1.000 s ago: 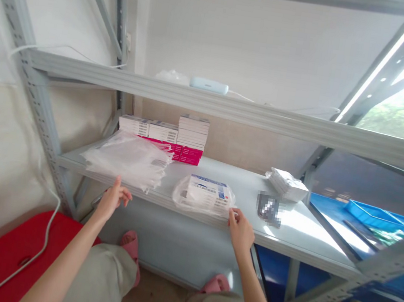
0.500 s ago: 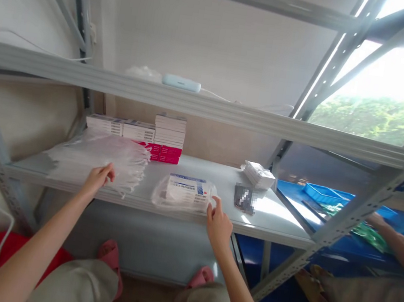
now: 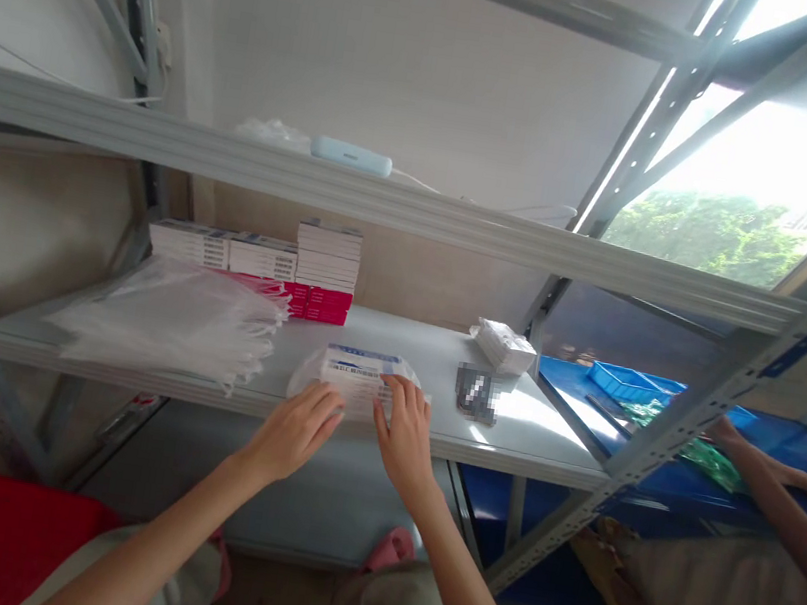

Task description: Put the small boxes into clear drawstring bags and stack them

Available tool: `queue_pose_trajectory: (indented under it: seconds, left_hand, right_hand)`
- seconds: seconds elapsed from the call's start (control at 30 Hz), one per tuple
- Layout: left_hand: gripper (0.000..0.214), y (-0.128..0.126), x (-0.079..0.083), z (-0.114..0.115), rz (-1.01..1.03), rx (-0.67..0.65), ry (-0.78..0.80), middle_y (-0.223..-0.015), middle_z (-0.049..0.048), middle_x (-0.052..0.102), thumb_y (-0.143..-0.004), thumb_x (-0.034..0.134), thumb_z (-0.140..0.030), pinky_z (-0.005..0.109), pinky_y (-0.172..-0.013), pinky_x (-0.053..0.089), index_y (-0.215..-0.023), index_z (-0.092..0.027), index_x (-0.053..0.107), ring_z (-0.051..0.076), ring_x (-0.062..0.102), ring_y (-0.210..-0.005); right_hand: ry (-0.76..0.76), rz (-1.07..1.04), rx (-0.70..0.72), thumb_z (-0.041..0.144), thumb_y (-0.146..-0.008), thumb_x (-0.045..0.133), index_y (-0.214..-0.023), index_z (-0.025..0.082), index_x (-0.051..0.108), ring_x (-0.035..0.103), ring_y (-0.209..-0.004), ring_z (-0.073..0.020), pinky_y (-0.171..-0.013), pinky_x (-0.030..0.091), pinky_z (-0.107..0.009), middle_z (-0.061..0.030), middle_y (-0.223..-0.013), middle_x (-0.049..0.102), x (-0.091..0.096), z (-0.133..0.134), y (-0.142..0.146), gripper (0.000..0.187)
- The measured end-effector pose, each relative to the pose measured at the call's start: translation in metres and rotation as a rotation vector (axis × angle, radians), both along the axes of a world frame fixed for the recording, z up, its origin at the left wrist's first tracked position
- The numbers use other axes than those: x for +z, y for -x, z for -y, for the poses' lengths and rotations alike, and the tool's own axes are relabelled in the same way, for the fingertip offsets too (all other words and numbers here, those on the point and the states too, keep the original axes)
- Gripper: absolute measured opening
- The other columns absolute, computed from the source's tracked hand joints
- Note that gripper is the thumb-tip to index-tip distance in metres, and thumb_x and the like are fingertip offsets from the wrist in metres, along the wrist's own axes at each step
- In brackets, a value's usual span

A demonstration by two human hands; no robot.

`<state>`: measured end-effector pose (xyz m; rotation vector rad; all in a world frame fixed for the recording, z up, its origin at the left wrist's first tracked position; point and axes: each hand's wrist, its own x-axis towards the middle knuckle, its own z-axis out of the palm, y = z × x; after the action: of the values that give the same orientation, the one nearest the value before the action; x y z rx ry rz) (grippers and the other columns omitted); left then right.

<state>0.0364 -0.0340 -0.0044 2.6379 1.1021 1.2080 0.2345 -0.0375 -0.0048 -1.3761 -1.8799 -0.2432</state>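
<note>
One head-worn view looks forward and down, close on the shelf [image 3: 541,444]
</note>
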Motion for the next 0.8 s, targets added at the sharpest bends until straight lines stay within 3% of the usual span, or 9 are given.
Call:
queue_pose_trajectory:
  seconds: [0.13, 0.2, 0.33, 0.47, 0.63, 0.7, 0.8]
  left_hand:
    - [0.027, -0.021, 0.004, -0.042, 0.004, 0.015, -0.047, -0.114, 0.0105, 0.058, -0.097, 0.033, -0.027, 0.039, -0.096, 0.044, -0.102, -0.017, 0.058, 0.022, 0.056, -0.109]
    - [0.028, -0.021, -0.001, -0.055, 0.034, 0.047, -0.058, -0.114, 0.0111, 0.059, -0.097, 0.033, -0.027, 0.041, -0.098, 0.044, -0.100, -0.017, 0.059, 0.023, 0.055, -0.110]
    - [0.030, -0.013, -0.013, -0.064, 0.122, 0.043, -0.029, -0.125, 0.0094, 0.058, -0.096, 0.039, -0.034, 0.045, -0.107, 0.036, -0.120, -0.021, 0.053, 0.023, 0.049, -0.123]
    - [0.039, -0.007, -0.017, -0.079, 0.255, 0.032, 0.126, -0.135, 0.0077, 0.052, -0.096, 0.036, -0.042, 0.044, -0.113, 0.029, -0.129, -0.024, 0.048, 0.021, 0.042, -0.131]
    - [0.061, -0.008, -0.021, -0.123, 0.606, 0.017, 0.408, -0.117, 0.0133, 0.064, -0.091, 0.023, -0.062, 0.041, -0.102, 0.042, -0.106, -0.018, 0.062, 0.025, 0.056, -0.117]
    - [0.068, -0.009, -0.027, -0.136, 0.703, 0.034, 0.520, -0.111, 0.0151, 0.067, -0.087, 0.023, -0.069, 0.042, -0.094, 0.048, -0.105, -0.016, 0.062, 0.027, 0.061, -0.109]
    - [0.068, -0.009, -0.039, -0.139, 0.691, 0.096, 0.528, -0.112, 0.0135, 0.067, -0.084, 0.028, -0.072, 0.043, -0.099, 0.043, -0.107, -0.017, 0.062, 0.027, 0.060, -0.112]
  right_hand:
    - [0.032, -0.157, -0.074, 0.040, -0.096, 0.035, -0.124, 0.018, 0.048, 0.045, -0.119, -0.0288, -0.096, 0.037, -0.047, -0.0135, -0.127, 0.053, -0.006, -0.020, 0.009, 0.039]
    - [0.052, -0.216, -0.033, 0.042, -0.095, 0.034, -0.125, 0.019, 0.047, 0.045, -0.120, -0.0278, -0.098, 0.036, -0.047, -0.0133, -0.128, 0.053, -0.010, -0.031, 0.006, 0.040]
    - [0.189, -0.376, 0.125, 0.044, -0.095, 0.032, -0.125, 0.022, 0.047, 0.055, -0.111, -0.0238, -0.097, 0.041, -0.043, -0.0104, -0.125, 0.057, -0.013, -0.054, -0.012, 0.041]
    - [0.258, -0.498, 0.200, 0.050, -0.093, 0.034, -0.124, 0.023, 0.049, 0.055, -0.114, -0.0229, -0.099, 0.042, -0.042, -0.0080, -0.127, 0.058, -0.010, -0.078, -0.027, 0.044]
    - [0.396, -0.645, 0.261, 0.057, -0.090, 0.033, -0.126, 0.022, 0.050, 0.054, -0.115, -0.0237, -0.084, 0.053, -0.036, -0.0103, -0.129, 0.055, -0.013, -0.104, -0.033, 0.053]
    - [0.375, -0.703, 0.260, 0.056, -0.091, 0.031, -0.127, 0.022, 0.049, 0.055, -0.114, -0.0225, -0.087, 0.051, -0.037, -0.0092, -0.128, 0.056, -0.019, -0.107, -0.033, 0.052]
    - [0.376, -0.778, 0.266, 0.055, -0.093, 0.028, -0.133, 0.022, 0.044, 0.059, -0.110, -0.0207, -0.094, 0.048, -0.040, -0.0085, -0.123, 0.060, -0.032, -0.105, -0.037, 0.054]
